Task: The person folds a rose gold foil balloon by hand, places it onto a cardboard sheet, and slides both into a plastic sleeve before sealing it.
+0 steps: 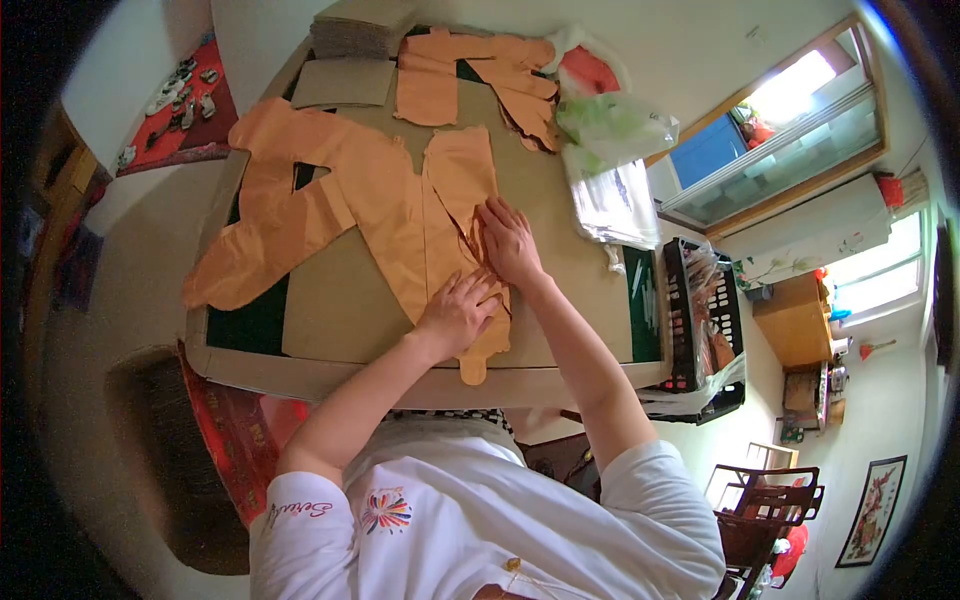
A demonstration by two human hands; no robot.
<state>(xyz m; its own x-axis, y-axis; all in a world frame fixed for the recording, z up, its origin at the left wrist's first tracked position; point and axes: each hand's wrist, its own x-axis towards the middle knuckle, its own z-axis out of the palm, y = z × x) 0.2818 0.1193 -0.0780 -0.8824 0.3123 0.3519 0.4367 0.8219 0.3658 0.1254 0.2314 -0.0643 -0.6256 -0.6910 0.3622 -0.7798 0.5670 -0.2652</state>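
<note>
- On the tabletop point(420, 392), the orange sheet point(460, 165) looked creased, with dark folds.
- The left hand point(463, 310) and right hand point(509, 242) pressed it, grip flat-open.

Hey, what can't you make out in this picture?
All in the head view:
- Orange piece: patches hidden under left hand and right hand.
- Black crate: contents partly masked by clear plastic.
- Greenish bag: print too small to read.
- White shirt: top cut off by bottom edge.

Orange foil sheet point(385, 220), creased, flat
</note>
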